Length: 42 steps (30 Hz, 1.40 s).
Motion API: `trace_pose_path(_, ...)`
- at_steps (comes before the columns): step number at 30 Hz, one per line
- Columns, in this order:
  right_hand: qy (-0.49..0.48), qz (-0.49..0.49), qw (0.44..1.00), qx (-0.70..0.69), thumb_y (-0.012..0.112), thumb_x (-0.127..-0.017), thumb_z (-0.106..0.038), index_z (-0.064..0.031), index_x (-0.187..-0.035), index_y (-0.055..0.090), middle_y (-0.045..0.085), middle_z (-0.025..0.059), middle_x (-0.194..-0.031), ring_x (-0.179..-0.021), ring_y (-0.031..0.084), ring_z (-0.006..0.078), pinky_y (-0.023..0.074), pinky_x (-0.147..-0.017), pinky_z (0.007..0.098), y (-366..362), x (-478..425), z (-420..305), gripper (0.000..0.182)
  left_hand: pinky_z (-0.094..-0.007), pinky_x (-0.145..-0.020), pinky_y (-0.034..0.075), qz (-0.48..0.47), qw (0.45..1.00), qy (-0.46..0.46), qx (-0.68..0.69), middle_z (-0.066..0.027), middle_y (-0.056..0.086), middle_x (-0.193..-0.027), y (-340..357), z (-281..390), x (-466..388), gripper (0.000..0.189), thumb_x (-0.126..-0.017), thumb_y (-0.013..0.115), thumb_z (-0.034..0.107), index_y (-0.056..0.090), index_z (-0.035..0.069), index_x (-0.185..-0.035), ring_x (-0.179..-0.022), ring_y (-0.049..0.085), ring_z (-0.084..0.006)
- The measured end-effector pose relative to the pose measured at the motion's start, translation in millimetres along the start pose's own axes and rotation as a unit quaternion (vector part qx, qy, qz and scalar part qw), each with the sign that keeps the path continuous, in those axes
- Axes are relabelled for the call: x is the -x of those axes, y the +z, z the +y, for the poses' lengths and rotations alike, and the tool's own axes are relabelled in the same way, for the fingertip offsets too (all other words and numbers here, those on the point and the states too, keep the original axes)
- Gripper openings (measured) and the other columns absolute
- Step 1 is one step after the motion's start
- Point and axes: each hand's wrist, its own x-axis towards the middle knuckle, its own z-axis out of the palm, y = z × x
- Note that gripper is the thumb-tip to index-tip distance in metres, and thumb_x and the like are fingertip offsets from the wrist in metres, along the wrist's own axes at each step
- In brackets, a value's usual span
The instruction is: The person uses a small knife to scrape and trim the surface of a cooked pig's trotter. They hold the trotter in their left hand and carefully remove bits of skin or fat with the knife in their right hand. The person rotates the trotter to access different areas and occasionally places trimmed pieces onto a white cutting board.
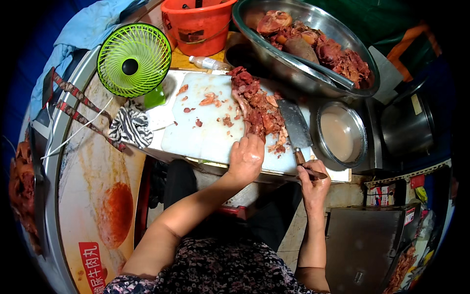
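A long piece of reddish meat on the bone [257, 104] lies on a white plastic cutting board [198, 136], its near end gripped by my left hand [246, 158]. My right hand [315, 180] is closed around a small knife with a brown blade or handle [314, 172], beside the board's near right edge. A cleaver [293, 123] rests flat on the board to the right of the meat, its wooden handle pointing at my right hand; whether the hand touches it I cannot tell. Small meat scraps [211, 99] are scattered on the left of the board.
A big steel basin of meat [341, 82] stands behind at the right, a steel bowl of cloudy liquid [339, 134] beside the board. Further left are a green fan [134, 60], a striped cloth [132, 126], a plastic bottle [209, 63] and an orange bucket [198, 29].
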Motion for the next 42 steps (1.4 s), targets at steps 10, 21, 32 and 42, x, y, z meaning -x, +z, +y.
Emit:
trace_pose_path(10, 0.038, -0.021, 0.998, 0.046, 0.069, -0.081, 0.001, 0.0014, -0.102, 0.06, 0.063, 0.0158, -0.086, -0.073, 0.063, 0.0246, 0.0501, -0.069, 0.0338, 9.1, 10.5, 8.7, 0.023, -0.0466, -0.061, 0.052, -0.041, 0.995, -0.087, 0.023, -0.0176, 0.058, -0.084, -7.2, -14.6, -5.3, 0.017, -0.069, 0.061, 0.0, 0.058, 0.0, -0.085, -0.07, 0.064, -0.0354)
trace_pose_path(21, -0.077, -0.283, 0.934, 0.205, 0.07, -0.078, -0.009, 0.0008, -0.099, 0.059, 0.065, 0.0251, -0.082, -0.08, 0.064, 0.044, 0.0505, -0.072, 0.0508, 75.9, 4.7, -33.0, 0.026, -0.026, -0.037, 0.038, -0.126, 0.671, -0.333, 0.65, -0.0133, 0.062, -0.064, -55.9, -71.9, -100.2, 0.018, -0.062, 0.064, -0.009, 0.062, -0.004, -0.079, -0.043, 0.056, -0.0167)
trace_pose_path(32, -0.155, -0.217, 0.96, 0.081, 0.059, -0.075, -0.004, 0.0099, -0.116, 0.052, 0.066, 0.0284, -0.077, -0.078, 0.066, 0.0447, 0.0527, -0.071, 0.0513, 336.6, -94.4, -108.1, 0.043, -0.0276, -0.036, 0.035, -0.044, 0.659, -0.345, 0.667, -0.0115, 0.062, -0.061, -65.1, -60.9, -169.6, 0.012, -0.061, 0.068, -0.007, 0.061, -0.002, -0.068, -0.039, 0.051, -0.0155)
trace_pose_path(42, -0.028, -0.208, 0.954, 0.214, 0.055, -0.077, -0.001, 0.0084, -0.108, 0.06, 0.068, 0.027, -0.091, -0.088, 0.067, 0.0421, 0.0541, -0.079, 0.0486, 383.5, -113.5, -107.4, 0.033, -0.0278, -0.041, 0.037, -0.084, 0.631, -0.338, 0.693, -0.0105, 0.063, -0.067, -70.1, -78.9, -152.0, 0.015, -0.057, 0.069, -0.003, 0.062, -0.002, -0.07, -0.047, 0.054, -0.0164)
